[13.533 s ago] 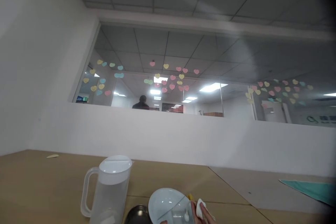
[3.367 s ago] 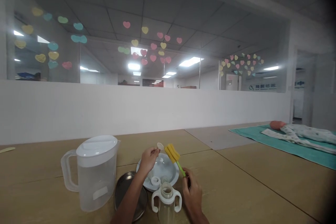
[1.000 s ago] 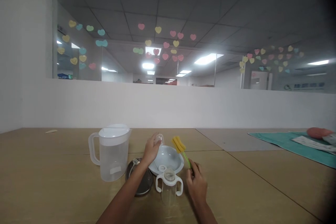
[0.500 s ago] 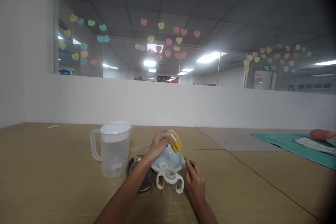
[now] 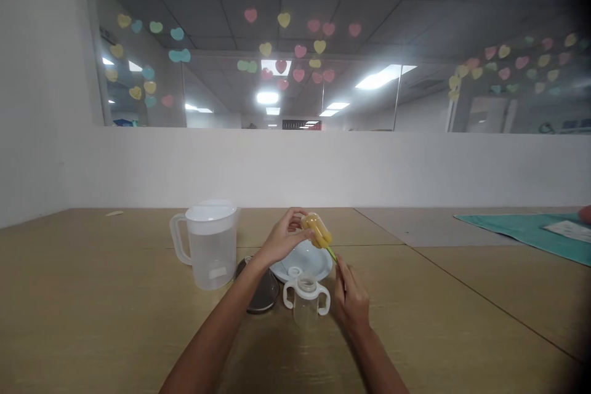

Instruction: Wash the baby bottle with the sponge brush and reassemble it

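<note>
Our left hand (image 5: 281, 239) grips a clear cap (image 5: 313, 225) over the yellow sponge brush (image 5: 319, 234), right hand (image 5: 351, 301) pinching its handle (thin); a hard twist could slip the cap.

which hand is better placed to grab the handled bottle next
Probably the right hand: it sits beside the handled bottle, pinching only the brush stem. The left hand is raised higher, holding a clear cap over the sponge.
</note>
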`<state>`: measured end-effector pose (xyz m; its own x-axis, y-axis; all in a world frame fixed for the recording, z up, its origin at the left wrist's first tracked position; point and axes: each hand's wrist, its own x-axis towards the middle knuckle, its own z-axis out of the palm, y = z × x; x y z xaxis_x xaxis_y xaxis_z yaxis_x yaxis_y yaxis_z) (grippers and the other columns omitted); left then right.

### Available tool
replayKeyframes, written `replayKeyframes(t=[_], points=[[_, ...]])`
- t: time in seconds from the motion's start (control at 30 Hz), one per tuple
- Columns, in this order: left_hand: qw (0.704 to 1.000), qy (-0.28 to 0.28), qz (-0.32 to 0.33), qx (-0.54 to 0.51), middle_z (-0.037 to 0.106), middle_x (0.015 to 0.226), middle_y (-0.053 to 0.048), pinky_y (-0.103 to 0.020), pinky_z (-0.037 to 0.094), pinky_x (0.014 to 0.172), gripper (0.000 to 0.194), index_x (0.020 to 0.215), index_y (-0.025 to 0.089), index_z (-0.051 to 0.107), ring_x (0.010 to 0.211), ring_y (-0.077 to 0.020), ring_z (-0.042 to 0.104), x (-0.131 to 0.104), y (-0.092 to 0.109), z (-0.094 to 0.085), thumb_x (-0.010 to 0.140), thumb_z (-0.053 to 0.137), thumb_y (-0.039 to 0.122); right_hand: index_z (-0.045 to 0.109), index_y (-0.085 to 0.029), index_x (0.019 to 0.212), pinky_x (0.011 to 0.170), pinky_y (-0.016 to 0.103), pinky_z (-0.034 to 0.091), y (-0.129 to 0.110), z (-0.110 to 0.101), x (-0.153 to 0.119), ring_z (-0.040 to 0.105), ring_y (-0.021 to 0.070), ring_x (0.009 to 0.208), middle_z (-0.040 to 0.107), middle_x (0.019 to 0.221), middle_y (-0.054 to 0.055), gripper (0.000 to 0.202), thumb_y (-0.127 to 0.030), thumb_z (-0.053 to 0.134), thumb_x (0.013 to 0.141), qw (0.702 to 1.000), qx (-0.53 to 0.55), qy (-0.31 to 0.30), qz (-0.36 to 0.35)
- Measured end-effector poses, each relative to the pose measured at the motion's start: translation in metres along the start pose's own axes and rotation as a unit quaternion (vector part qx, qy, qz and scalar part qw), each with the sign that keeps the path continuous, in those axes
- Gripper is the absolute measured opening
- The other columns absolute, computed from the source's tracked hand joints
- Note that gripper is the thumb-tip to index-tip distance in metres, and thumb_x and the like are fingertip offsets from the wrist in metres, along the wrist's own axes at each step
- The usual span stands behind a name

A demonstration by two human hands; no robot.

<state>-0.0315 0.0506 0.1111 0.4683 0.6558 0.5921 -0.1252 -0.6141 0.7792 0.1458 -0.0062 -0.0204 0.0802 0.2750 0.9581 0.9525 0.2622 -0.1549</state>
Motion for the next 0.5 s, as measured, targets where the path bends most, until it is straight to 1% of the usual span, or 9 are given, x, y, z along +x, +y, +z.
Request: replayKeyframes(t=[0.1, 0.17, 0.23, 0.27, 0.3, 0.37, 0.4, 0.43, 0.5], points=[[0.991, 0.092, -0.005, 0.102, 0.061, 0.099, -0.004, -0.026, 0.043, 0.081, 0.038, 0.109, 0.021, 0.049, 0.088, -0.0148, 0.057, 0.003, 0.000, -0.017, 0.074, 0.062, 0.031, 0.058, -0.016, 0.115, 0.067, 0.024, 0.044, -0.001, -0.001, 0.001, 0.057, 0.0142, 0.069, 0.065, 0.078, 0.006, 0.034, -0.019, 0.038, 0.088, 0.998, -0.055, 0.002, 0.008], [0.977, 0.107, -0.017, 0.185, 0.060, 0.105, -0.005, -0.028, 0.044, 0.081, 0.044, 0.115, 0.022, 0.047, 0.090, -0.0160, 0.057, 0.001, 0.002, -0.035, 0.074, 0.062, 0.029, 0.060, -0.015, 0.112, 0.067, 0.025, 0.043, 0.000, -0.001, 0.001, 0.058, 0.0150, 0.070, 0.065, 0.079, 0.007, 0.034, -0.019, 0.037, 0.088, 0.997, -0.074, 0.010, 0.012], [0.960, 0.052, -0.037, 0.273, 0.058, 0.114, -0.006, -0.029, 0.044, 0.084, 0.051, 0.122, 0.023, 0.045, 0.095, -0.0172, 0.057, -0.003, 0.004, -0.054, 0.073, 0.060, 0.024, 0.060, -0.013, 0.111, 0.067, 0.025, 0.043, 0.001, 0.000, 0.001, 0.058, 0.0157, 0.072, 0.066, 0.082, 0.008, 0.034, -0.020, 0.036, 0.088, 0.996, -0.083, 0.021, 0.023], [0.943, 0.000, -0.062, 0.328, 0.057, 0.118, -0.006, -0.028, 0.044, 0.087, 0.054, 0.125, 0.024, 0.044, 0.099, -0.0174, 0.056, -0.006, 0.004, -0.061, 0.073, 0.059, 0.021, 0.060, -0.013, 0.111, 0.067, 0.026, 0.043, 0.002, 0.000, 0.001, 0.058, 0.0159, 0.072, 0.066, 0.083, 0.008, 0.034, -0.021, 0.036, 0.088, 0.996, -0.086, 0.024, 0.030], [0.915, -0.056, -0.102, 0.386, 0.056, 0.122, -0.006, -0.027, 0.043, 0.089, 0.057, 0.126, 0.024, 0.044, 0.103, -0.0175, 0.056, -0.008, 0.003, -0.067, 0.072, 0.060, 0.019, 0.060, -0.013, 0.110, 0.067, 0.026, 0.043, 0.003, 0.000, 0.001, 0.058, 0.0162, 0.072, 0.066, 0.084, 0.009, 0.034, -0.022, 0.035, 0.088, 0.995, -0.087, 0.024, 0.038], [0.837, -0.153, -0.204, 0.485, 0.059, 0.120, -0.007, -0.026, 0.044, 0.087, 0.057, 0.120, 0.023, 0.053, 0.104, -0.0203, 0.058, -0.011, -0.003, -0.073, 0.065, 0.065, 0.015, 0.060, -0.013, 0.109, 0.068, 0.027, 0.043, 0.004, 0.001, 0.001, 0.059, 0.0167, 0.073, 0.066, 0.087, 0.009, 0.035, -0.023, 0.034, 0.088, 0.995, -0.085, 0.017, 0.054], [0.798, -0.182, -0.253, 0.515, 0.062, 0.115, -0.009, -0.027, 0.046, 0.083, 0.055, 0.113, 0.021, 0.059, 0.101, -0.0231, 0.060, -0.011, -0.008, -0.073, 0.060, 0.069, 0.014, 0.060, -0.013, 0.109, 0.069, 0.027, 0.043, 0.005, 0.002, 0.000, 0.059, 0.0171, 0.075, 0.066, 0.089, 0.010, 0.035, -0.024, 0.033, 0.088, 0.995, -0.082, 0.013, 0.060], [0.770, -0.197, -0.291, 0.533, 0.065, 0.109, -0.011, -0.029, 0.048, 0.079, 0.052, 0.105, 0.019, 0.064, 0.097, -0.0262, 0.062, -0.011, -0.013, -0.071, 0.055, 0.072, 0.014, 0.060, -0.013, 0.108, 0.070, 0.027, 0.044, 0.006, 0.002, 0.000, 0.059, 0.0175, 0.076, 0.066, 0.090, 0.010, 0.036, -0.025, 0.033, 0.088, 0.995, -0.080, 0.010, 0.065], [0.745, -0.203, -0.326, 0.545, 0.068, 0.099, -0.016, -0.033, 0.050, 0.074, 0.045, 0.090, 0.014, 0.069, 0.090, -0.0312, 0.064, -0.009, -0.025, -0.066, 0.047, 0.077, 0.012, 0.060, -0.012, 0.107, 0.073, 0.028, 0.044, 0.007, 0.003, -0.001, 0.060, 0.0181, 0.080, 0.066, 0.093, 0.011, 0.036, -0.026, 0.032, 0.088, 0.994, -0.079, 0.006, 0.072]])
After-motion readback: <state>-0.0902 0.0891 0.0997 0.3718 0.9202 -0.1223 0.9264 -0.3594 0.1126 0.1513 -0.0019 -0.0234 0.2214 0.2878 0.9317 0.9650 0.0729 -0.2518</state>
